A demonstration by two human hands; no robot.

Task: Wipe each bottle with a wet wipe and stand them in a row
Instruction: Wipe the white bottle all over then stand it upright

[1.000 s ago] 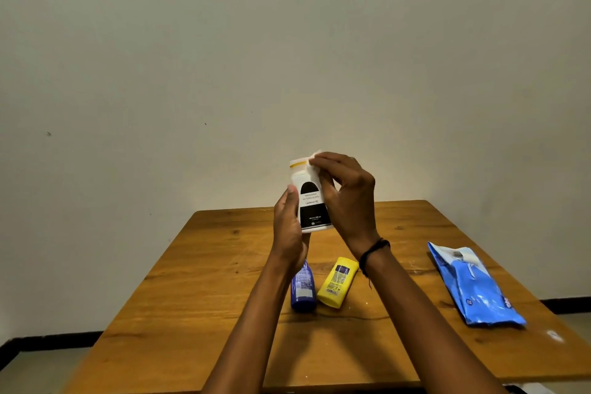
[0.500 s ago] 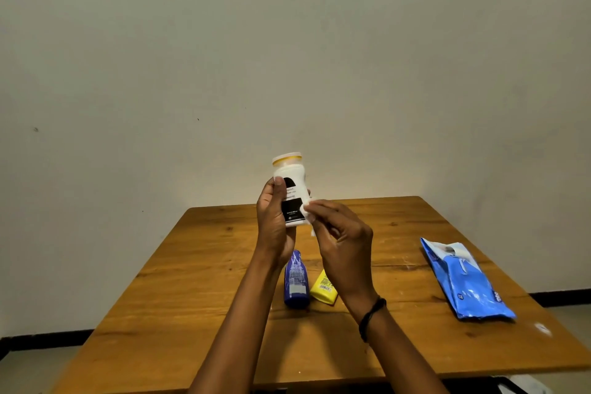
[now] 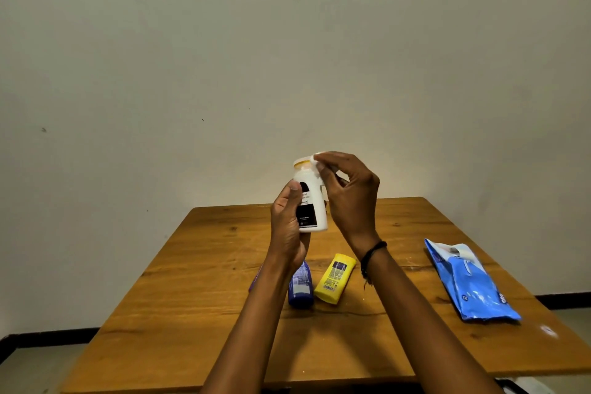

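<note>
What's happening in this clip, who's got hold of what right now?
A person is wiping a white bottle, held up above the wooden table in the left hand. The right hand pinches a wet wipe against the bottle's cap. A blue bottle and a yellow bottle lie on their sides on the table; nothing stands in a row yet. A blue wipes pack lies off to the right.

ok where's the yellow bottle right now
In the head view, the yellow bottle lies on its side near the middle of the wooden table. It is just right of the blue bottle and well left of the blue wipes pack.
</note>
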